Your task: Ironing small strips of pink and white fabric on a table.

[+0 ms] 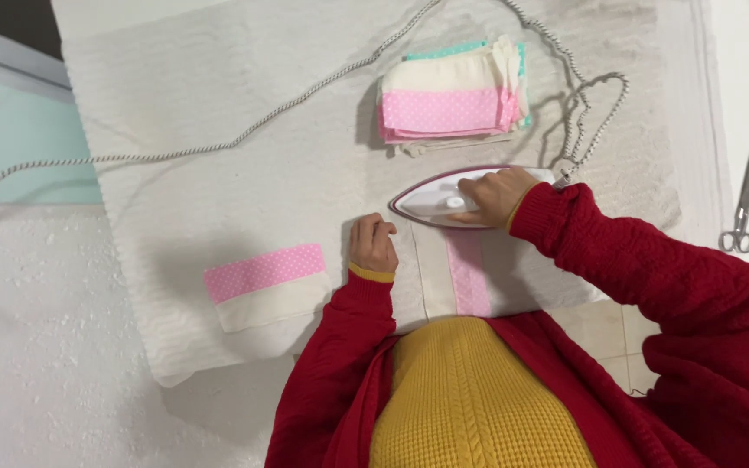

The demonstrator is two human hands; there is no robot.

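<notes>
Fabric piece [470, 282], cream with a pink dotted strip down its middle, lies flat on the white towel [218, 130] that covers the table, just in front of the person's yellow sweater [478, 399]. An iron [431, 199] with a white body and dark pink edge sits on the far end of that piece, nose pointing left. The right hand [496, 195] is closed around the iron's handle. The left hand [373, 244] is loosely curled, knuckles down, pressing on the towel just left of the piece, near its edge.

Judging from how things lie, the pressing step is in hand: the iron is on the seam area and the left hand steadies the cloth beside it. The next stroke would call for a smooth glide along the pink strip, with the left fingers kept clear of the hot plate and the cloth held taut so no crease is set in.

To the left lies a folded piece [266, 290], pink band above cream. Farther off, a stack of pieces [452, 95] in pink, cream and teal waits. The iron's cord [218, 143] trails across the towel, and scissors [743, 208] lie at the far right.
</notes>
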